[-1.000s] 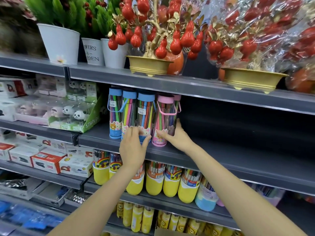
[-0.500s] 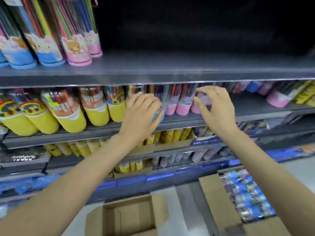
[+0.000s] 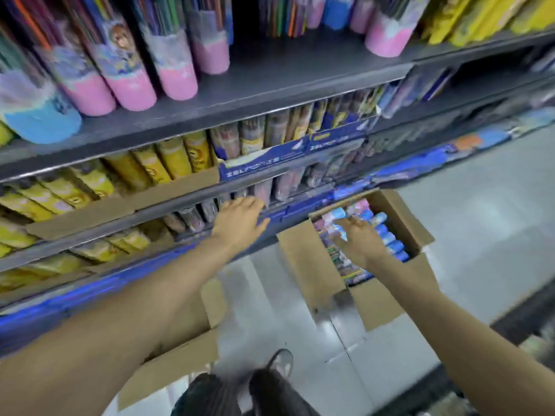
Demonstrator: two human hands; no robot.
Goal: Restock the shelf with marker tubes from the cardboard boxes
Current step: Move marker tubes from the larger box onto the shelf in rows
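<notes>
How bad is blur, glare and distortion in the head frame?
Head view: motion blur smears the whole frame, so labels on the marker tubes are unreadable; wide-angle bending curves the shelf edges; ceiling light glares off the floor tiles; left hand is fairly sharp, right hand over the cardboard box is softer, its grip unclear.
</notes>
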